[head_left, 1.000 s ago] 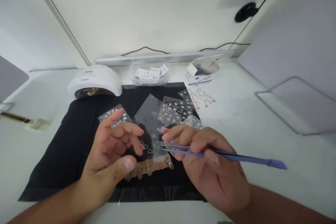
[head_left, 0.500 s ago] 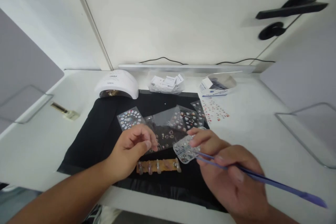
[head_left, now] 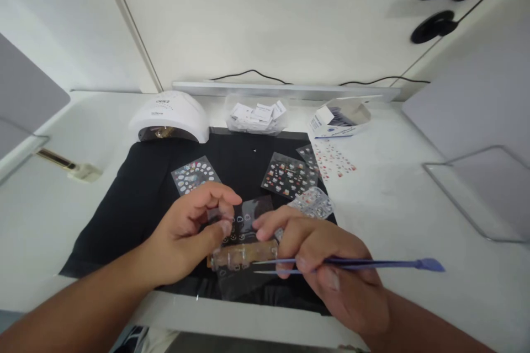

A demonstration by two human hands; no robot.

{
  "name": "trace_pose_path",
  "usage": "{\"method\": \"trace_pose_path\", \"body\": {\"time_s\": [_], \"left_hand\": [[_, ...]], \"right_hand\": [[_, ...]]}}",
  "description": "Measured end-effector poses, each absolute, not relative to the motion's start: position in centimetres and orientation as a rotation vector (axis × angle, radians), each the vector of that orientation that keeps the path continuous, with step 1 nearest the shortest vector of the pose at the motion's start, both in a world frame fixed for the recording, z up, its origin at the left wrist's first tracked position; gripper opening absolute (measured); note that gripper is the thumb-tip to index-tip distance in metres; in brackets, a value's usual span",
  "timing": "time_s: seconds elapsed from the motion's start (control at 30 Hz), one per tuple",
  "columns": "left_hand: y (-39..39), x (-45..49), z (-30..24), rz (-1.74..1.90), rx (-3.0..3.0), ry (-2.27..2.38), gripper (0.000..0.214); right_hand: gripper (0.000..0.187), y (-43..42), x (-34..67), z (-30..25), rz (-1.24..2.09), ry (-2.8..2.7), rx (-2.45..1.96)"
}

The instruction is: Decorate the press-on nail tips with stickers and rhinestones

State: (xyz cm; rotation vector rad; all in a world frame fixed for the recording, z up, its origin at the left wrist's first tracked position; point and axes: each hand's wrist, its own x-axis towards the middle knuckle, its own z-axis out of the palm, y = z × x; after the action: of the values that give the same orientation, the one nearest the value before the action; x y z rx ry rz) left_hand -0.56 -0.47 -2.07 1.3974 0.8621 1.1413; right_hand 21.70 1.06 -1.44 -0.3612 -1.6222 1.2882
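Note:
My left hand [head_left: 186, 234] is closed, thumb against curled fingers, at the left edge of a clear sticker sheet [head_left: 242, 281] with pale outline designs. The sheet overlaps a tan strip [head_left: 223, 258] bearing several glossy false nails. In my right hand [head_left: 335, 270] are purple tweezers [head_left: 385, 265], lying nearly level with their thin tips pointing left over the sheet; the tips are apart with nothing visible between them. A clear divided case of small gems [head_left: 314, 203] lies just beyond my right fingers, which partly cover it.
More sticker sheets [head_left: 285, 175] and an oval-patterned sheet [head_left: 194, 174] lie on the black mat [head_left: 120, 204]. Behind stand a white nail lamp [head_left: 174, 113], a tub of white packets [head_left: 256, 118] and an opened box [head_left: 339, 121]. A polish bottle [head_left: 83, 171] lies left.
The clear sticker sheet has come nearer, over the nail strip. My right hand has moved left, away from the gem case, and the tweezers have swung level. The whole view has shifted slightly.

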Motion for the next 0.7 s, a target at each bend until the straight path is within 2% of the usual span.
{"method": "trace_pose_path", "body": {"time_s": [0.23,0.4,0.7], "left_hand": [[-1.1,0.0,-1.9,1.136,1.564,0.788,0.034],[-1.5,0.5,-1.6,1.089,1.619,0.798,0.042],[-1.9,0.8,-0.7,1.069,1.669,0.844,0.028]], "right_hand": [[0.021,-0.1,21.3,-0.5,1.111,-1.691,-0.283],[0.022,-1.1,21.4,-0.3,1.024,-1.645,-0.427],[0.024,-1.6,22.0,-1.9,1.098,-1.598,-0.396]]}}
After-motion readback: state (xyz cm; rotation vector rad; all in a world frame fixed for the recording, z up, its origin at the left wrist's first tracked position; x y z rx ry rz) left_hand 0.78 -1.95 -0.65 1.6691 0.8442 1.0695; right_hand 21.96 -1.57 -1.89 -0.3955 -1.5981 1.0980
